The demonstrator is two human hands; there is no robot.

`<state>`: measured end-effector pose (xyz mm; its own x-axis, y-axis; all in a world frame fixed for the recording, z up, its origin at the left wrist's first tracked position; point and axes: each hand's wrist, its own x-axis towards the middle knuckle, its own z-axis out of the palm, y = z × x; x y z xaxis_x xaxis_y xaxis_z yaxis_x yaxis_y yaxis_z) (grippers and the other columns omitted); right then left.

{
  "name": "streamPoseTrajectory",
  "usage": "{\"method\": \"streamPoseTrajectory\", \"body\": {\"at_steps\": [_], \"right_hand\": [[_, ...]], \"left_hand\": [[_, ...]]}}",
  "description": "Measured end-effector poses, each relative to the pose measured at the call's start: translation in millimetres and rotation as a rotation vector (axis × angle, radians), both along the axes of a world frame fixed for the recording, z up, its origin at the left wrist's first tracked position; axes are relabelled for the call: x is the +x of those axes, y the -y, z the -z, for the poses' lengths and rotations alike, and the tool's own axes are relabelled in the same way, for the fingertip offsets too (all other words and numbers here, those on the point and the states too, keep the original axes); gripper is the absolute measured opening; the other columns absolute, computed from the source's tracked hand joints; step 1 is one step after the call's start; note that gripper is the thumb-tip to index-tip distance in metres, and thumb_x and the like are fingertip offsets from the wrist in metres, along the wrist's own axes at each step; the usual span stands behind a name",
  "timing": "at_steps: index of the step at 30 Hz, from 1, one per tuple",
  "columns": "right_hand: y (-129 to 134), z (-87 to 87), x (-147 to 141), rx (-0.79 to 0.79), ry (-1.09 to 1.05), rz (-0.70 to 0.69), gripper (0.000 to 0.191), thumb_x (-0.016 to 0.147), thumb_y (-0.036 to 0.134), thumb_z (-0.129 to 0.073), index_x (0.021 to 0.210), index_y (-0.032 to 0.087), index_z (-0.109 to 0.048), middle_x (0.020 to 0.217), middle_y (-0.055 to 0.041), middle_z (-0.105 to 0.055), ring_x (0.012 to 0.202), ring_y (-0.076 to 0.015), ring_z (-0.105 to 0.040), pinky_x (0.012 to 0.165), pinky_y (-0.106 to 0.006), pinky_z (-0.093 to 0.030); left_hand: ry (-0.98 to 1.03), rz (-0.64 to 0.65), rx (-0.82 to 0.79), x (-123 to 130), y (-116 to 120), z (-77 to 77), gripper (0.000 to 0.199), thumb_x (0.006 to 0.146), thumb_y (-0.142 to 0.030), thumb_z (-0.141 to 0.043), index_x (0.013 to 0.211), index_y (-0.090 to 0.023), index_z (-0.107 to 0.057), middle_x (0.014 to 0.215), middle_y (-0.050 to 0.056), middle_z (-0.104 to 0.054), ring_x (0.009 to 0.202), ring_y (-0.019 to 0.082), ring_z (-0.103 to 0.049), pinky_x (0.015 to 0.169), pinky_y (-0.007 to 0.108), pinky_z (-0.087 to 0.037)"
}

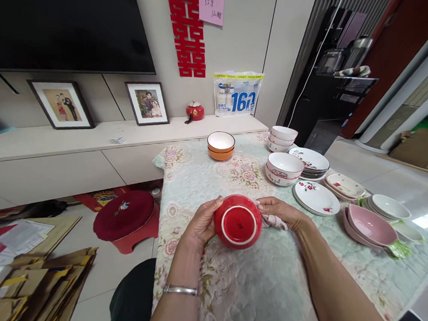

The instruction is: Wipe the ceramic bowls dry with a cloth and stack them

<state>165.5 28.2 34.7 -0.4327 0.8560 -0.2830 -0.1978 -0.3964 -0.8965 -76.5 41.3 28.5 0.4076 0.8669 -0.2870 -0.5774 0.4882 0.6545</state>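
A red bowl (238, 223) is tipped so that its underside, with a pale foot ring, faces me above the table. My left hand (206, 223) grips its left rim, thumb at the top edge; the fingers behind the bowl are hidden. At the right rim, my right hand (283, 212) pinches a pale pinkish cloth (274, 221) against the bowl. Two stacked orange bowls (221, 155) with white insides stand farther back on the floral tablecloth (186, 182). Nearest to my right hand is a stack of white plates with red flowers (317, 198).
Right of my hands stand white patterned bowls (284, 167), dark-rimmed plates (310, 160), square dishes (345, 185), pink bowls (370, 225) and green-white bowls (390, 206). Behind the table runs a white cabinet (182, 131) with a red jar (195, 111). A red stool (125, 217) stands left.
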Motion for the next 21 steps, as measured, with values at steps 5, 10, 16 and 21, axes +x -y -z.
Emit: {"method": "streamPoseTrajectory", "body": {"at_steps": [5,10,16,21], "right_hand": [[-1.2,1.6,1.1,-0.001,-0.012,0.01,0.024,0.069,0.03,-0.083,0.08,0.013,-0.071,0.073,-0.0001,-0.071,0.063,-0.0093,-0.063,0.062,-0.019,-0.048],[-3.6,2.3,-4.0,-0.028,-0.051,0.107,0.028,0.063,0.029,-0.086,0.078,0.014,-0.069,0.069,0.0004,-0.071,0.057,-0.0091,-0.062,0.055,-0.018,-0.048],[-11.2,2.6,-12.0,0.039,-0.136,0.277,0.03,0.066,0.036,-0.084,0.069,0.015,-0.063,0.054,0.0032,-0.063,0.04,-0.0064,-0.052,0.037,-0.015,-0.038],[-8.4,-0.6,-14.5,0.034,-0.175,0.248,0.033,0.064,0.038,-0.084,0.069,0.016,-0.061,0.052,0.0028,-0.062,0.04,-0.0082,-0.052,0.035,-0.016,-0.037]], "left_hand": [[0.004,-0.008,-0.014,0.0,1.0,0.2,0.024,0.071,-0.026,-0.081,0.079,-0.008,-0.069,0.069,0.007,-0.073,0.059,0.014,-0.067,0.062,0.024,-0.057],[0.038,-0.045,-0.042,3.7,3.6,-3.1,0.018,0.072,-0.021,-0.079,0.079,-0.008,-0.069,0.072,0.007,-0.074,0.06,0.015,-0.068,0.061,0.023,-0.057],[0.214,-0.229,-0.113,21.8,8.9,-8.6,0.011,0.083,-0.016,-0.067,0.092,-0.009,-0.07,0.081,0.007,-0.077,0.068,0.015,-0.072,0.073,0.026,-0.059],[0.41,-0.315,-0.159,29.8,12.8,-14.3,0.028,0.096,-0.022,-0.049,0.115,-0.013,-0.066,0.092,0.006,-0.078,0.087,0.017,-0.073,0.099,0.037,-0.05]]}}
